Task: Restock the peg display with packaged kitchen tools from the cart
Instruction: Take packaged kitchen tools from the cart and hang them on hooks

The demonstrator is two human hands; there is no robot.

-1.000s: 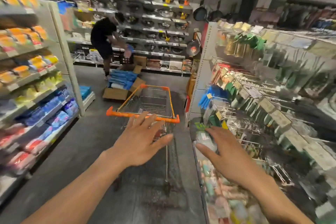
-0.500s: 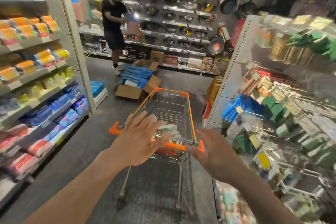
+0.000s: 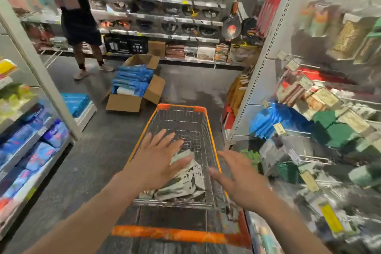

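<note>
Hovering over the cart [image 3: 208,126], our left hand [image 3: 156,163] and right hand [image 3: 241,179] spread empty fingers above the packs [image 3: 186,181].

Your view is evenly lit, indoor. Heavy motion blur smears the peg display [image 3: 329,109] at right. Edges bow, wide-angle.

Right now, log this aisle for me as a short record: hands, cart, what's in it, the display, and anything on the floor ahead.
left hand: open, fingers spread, over the cart basket, holding nothing
right hand: open, above the basket's right rim, holding nothing
cart: wire basket with orange trim, directly in front
cart contents: pale packaged items piled at the near end
peg display: to the right, hung with packaged goods, blurred
floor ahead: open cardboard box of blue packs beyond the cart
other person: standing at the far shelves, left
</note>
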